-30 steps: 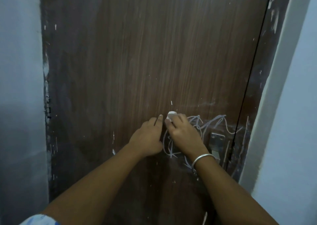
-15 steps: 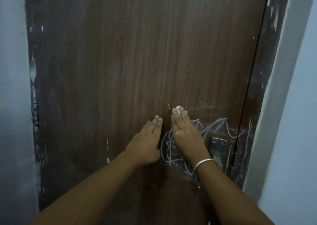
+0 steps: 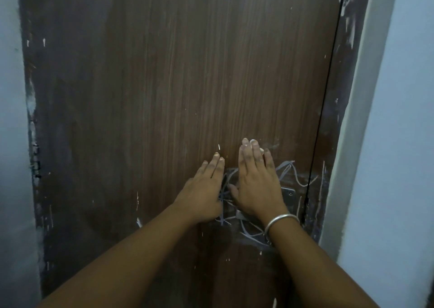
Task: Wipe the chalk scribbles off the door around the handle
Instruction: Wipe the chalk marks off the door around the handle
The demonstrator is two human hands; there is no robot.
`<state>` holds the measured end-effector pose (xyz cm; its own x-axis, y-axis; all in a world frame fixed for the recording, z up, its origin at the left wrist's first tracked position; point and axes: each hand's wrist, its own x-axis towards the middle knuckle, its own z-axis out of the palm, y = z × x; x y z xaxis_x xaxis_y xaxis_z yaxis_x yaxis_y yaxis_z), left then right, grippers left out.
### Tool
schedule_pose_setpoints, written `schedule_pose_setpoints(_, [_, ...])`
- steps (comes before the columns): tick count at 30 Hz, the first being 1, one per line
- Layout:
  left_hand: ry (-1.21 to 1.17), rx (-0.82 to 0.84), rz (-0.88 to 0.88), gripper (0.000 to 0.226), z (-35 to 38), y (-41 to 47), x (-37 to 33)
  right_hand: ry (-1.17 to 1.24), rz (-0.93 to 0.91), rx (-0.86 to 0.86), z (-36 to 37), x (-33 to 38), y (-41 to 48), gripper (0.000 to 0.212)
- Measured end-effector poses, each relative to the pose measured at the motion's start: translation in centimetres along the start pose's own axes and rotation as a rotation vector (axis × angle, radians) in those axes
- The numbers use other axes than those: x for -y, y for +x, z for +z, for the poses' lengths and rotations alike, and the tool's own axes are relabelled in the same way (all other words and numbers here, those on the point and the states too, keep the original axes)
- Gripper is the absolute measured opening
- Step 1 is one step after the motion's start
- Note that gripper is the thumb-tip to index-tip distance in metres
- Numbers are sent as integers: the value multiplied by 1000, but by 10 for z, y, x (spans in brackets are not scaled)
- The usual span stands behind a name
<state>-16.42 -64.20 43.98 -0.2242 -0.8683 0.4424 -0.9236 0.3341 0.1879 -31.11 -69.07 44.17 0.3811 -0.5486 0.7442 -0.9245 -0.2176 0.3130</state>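
Note:
A brown wooden door [image 3: 178, 84] fills the view. White chalk scribbles [image 3: 287, 169] cover it low on the right, around a metal handle plate [image 3: 288, 193] that my right hand mostly hides. My right hand [image 3: 256, 180], with a silver bangle at the wrist, lies flat on the scribbles with straight fingers and presses a small white cloth [image 3: 254, 144] that peeks out beyond its fingertips. My left hand [image 3: 204, 190] rests flat on the door just left of it, fingers straight, with nothing in it.
A dark door frame [image 3: 328, 143] runs down the right side, with a pale wall [image 3: 399, 143] beyond it. Another pale wall [image 3: 11, 143] borders the door on the left. Small white paint flecks dot the wood.
Both hands have flattened against the door. My right hand has slid upward with the white cloth under its fingers, now uncurled. The view has shifted slightly.

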Motion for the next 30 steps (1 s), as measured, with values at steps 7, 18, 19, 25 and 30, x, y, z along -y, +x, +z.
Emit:
schedule_pose_setpoints(7, [29,22,8,100,-3,2,-11,103,199,-36,-2,-23,-14,100])
schedule_pose_setpoints(18, [117,30,80,103,-6,1,-39,134,318,-30,-3,-40,-32,101])
schedule_pose_setpoints(19, [138,34,93,103,-6,0,-41,132,283,-7,0,-38,-37,102])
schedule_pose_setpoints(25, [88,45,116,101,0,-3,-57,115,404,-11,-10,-56,-40,95])
schedule_pose_setpoints(30, [88,44,166,95,9,-10,-64,156,425,99,-15,-52,-54,78])
